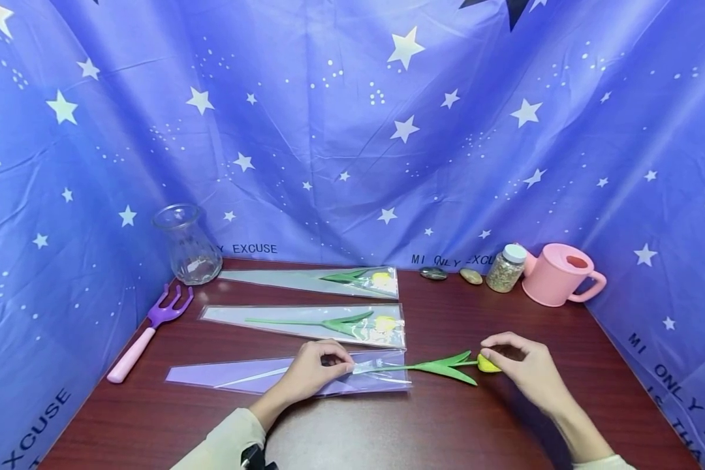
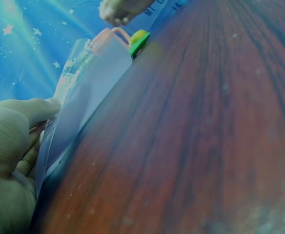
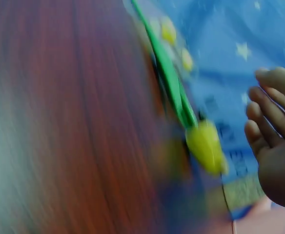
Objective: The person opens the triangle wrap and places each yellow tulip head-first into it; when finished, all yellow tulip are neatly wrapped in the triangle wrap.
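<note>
My left hand (image 1: 314, 369) pinches a clear, purple-backed plastic flower sleeve (image 1: 252, 367) near its wide end. In the left wrist view the thumb lies on the near face, with fingers behind the sheet. A yellow tulip (image 3: 205, 146) lies with its stem partly in the sleeve; its green leaves (image 1: 454, 373) and bloom stick out to the right. My right hand (image 1: 529, 365) is beside the bloom, fingers loosely bent. The right wrist view shows a gap between this hand and the flower.
Two sleeved yellow tulips (image 1: 305, 321) lie behind. At the left are a glass vase (image 1: 195, 254) and a purple hand fork (image 1: 167, 312). Two stones (image 1: 433, 273), a jar of granules (image 1: 505, 273) and a pink watering can (image 1: 555, 281) stand at the back right, before a starry blue cloth (image 1: 329, 130).
</note>
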Motion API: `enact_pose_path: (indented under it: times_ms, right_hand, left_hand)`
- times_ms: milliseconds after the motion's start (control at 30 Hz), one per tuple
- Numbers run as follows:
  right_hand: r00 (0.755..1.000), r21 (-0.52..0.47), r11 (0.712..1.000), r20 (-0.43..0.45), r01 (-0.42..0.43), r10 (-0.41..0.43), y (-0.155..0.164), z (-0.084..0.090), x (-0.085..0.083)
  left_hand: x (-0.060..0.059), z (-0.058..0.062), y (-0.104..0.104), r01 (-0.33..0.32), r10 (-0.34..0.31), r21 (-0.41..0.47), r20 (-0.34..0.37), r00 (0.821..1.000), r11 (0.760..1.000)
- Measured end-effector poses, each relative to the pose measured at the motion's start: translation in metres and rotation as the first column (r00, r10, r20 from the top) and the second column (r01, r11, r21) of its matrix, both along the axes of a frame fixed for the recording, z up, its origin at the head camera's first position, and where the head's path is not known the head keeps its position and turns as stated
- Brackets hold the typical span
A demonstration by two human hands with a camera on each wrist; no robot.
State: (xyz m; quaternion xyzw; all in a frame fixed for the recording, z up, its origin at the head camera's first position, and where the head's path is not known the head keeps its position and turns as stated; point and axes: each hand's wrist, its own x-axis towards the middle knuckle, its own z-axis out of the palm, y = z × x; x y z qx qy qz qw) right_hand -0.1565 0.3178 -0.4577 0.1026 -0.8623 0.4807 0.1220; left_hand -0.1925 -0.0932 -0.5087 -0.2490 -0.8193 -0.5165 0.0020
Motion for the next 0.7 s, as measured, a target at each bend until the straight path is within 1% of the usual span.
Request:
enact_pose_path:
  times_ms: [67,133,267,333,500,600,700]
  right_hand:
    - [0.999,0.043,0.998,0.003,-0.041,0.041,0.012,-0.004,-0.006]
    - [0.997,0.064,0.995,0.016,-0.073,0.072,0.021,-0.010,-0.011]
    - [0.995,0.121,0.989,0.047,-0.088,0.083,0.029,-0.020,-0.019]
    - [0.993,0.120,0.988,0.067,-0.101,0.094,0.029,-0.024,-0.022]
    - [0.984,0.082,0.982,0.063,-0.172,0.168,0.028,-0.032,-0.027]
    - [0.979,0.090,0.975,0.049,-0.202,0.198,0.026,-0.036,-0.027]
    - [0.977,0.118,0.970,0.039,-0.212,0.209,0.025,-0.038,-0.028]
  left_hand:
    - [0.000,0.000,0.000,-0.001,0.001,-0.002,0.000,1.000,1.000]
    - [0.000,0.000,-0.001,-0.003,0.003,-0.003,-0.005,1.000,1.000]
    - [0.000,0.000,0.000,-0.006,0.006,-0.005,0.002,1.000,1.000]
    - [0.000,0.000,0.000,-0.006,0.006,-0.003,0.006,1.000,1.000]
    - [0.000,0.001,0.000,-0.003,0.003,0.003,0.002,1.000,1.000]
    - [0.001,0.001,0.000,0.000,0.000,0.005,0.003,1.000,1.000]
    - [0.000,0.001,0.000,-0.006,0.006,0.007,0.010,1.000,1.000]
